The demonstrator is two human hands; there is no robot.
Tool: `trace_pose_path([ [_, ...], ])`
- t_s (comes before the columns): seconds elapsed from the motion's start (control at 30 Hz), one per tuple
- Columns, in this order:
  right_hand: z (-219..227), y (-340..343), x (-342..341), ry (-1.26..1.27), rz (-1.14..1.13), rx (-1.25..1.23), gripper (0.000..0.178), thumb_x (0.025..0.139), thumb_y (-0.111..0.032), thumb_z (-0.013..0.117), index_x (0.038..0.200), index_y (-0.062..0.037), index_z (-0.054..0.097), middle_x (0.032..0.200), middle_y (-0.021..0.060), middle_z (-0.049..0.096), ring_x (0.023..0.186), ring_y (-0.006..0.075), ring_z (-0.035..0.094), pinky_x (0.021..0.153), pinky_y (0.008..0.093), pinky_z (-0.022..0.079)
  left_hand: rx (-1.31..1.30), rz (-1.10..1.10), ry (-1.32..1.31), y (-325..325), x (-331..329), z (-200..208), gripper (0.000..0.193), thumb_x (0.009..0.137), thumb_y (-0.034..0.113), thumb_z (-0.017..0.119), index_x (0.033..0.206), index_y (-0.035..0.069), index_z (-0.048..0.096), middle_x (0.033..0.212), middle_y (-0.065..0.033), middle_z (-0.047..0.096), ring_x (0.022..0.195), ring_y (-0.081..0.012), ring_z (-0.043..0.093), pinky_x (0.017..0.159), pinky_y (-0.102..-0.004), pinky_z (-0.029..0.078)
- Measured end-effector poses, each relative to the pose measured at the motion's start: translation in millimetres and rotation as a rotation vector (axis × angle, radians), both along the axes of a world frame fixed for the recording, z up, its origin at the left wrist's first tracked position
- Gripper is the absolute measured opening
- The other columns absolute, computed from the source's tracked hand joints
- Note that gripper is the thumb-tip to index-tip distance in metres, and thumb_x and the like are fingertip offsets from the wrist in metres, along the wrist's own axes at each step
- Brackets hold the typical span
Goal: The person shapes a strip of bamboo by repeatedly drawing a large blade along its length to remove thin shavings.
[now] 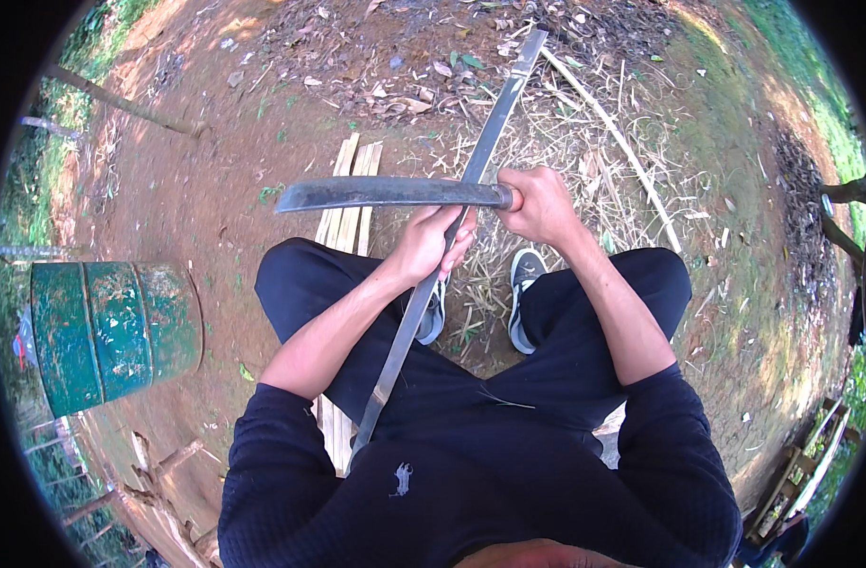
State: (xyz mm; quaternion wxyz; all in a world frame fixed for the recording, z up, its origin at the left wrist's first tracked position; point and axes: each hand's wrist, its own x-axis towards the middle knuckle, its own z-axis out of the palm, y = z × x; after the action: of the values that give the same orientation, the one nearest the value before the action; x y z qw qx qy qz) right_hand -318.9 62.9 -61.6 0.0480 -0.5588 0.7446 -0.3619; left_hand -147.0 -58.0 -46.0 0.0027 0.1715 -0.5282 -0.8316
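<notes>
My right hand (544,206) is closed round the short handle of a machete (376,193). Its long dark blade, curved toward the tip, points left and lies across a long bamboo strip (499,118), just beyond my left hand. My left hand (424,244) grips that strip from below, its fingers curled round it; the blade's lower edge comes close to them. The strip slants from beside my left hip, over my lap, to the ground litter ahead. Whether the blade bites into it, I cannot tell.
Pale split strips (355,185) lie on the ground under my left leg. Shavings (584,161) and a long thin strip (622,142) are scattered ahead and right. A green metal drum (116,331) stands at left, and a wooden frame (802,464) at lower right.
</notes>
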Motion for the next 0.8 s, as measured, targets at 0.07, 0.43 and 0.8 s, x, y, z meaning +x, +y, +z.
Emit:
trace_pose_path([
  [0.07, -1, 0, 1, -0.028, 0.004, 0.0, 0.009, 0.068, -0.013, 0.064, 0.069, -0.0067, 0.058, 0.056, 0.0161, 0.058, 0.057, 0.0386, 0.062, 0.056, 0.047, 0.051, -0.002, -0.015, -0.011, -1, 1, -1, 0.041, 0.109, 0.035, 0.029, 0.081, 0.007, 0.04, 0.059, -0.0001, 0.038, 0.034, -0.0073, 0.036, 0.03, -0.0218, 0.033],
  [0.43, -10, 3, 2, -0.04, 0.007, -0.055, 0.019, 0.07, -0.008, 0.068, 0.066, -0.0035, 0.05, 0.055, 0.0157, 0.052, 0.052, 0.0379, 0.056, 0.051, 0.0429, 0.043, -0.056, -0.052, -0.031, 1, 1, 2, 0.041, 0.11, 0.037, 0.03, 0.088, 0.005, 0.043, 0.059, 0.0003, 0.039, 0.034, -0.0057, 0.034, 0.031, -0.0201, 0.032],
  [0.8, -56, -8, -44, 0.402, -0.096, -0.386, 0.022, 0.075, -0.015, 0.072, 0.069, -0.012, 0.051, 0.053, 0.0048, 0.055, 0.045, 0.0219, 0.057, 0.05, 0.038, 0.044, -0.08, -0.032, -0.056, -12, 14, -6, 0.025, 0.11, 0.032, 0.032, 0.11, 0.009, 0.04, 0.073, -0.0004, 0.04, 0.038, -0.0058, 0.033, 0.031, -0.0201, 0.033],
])
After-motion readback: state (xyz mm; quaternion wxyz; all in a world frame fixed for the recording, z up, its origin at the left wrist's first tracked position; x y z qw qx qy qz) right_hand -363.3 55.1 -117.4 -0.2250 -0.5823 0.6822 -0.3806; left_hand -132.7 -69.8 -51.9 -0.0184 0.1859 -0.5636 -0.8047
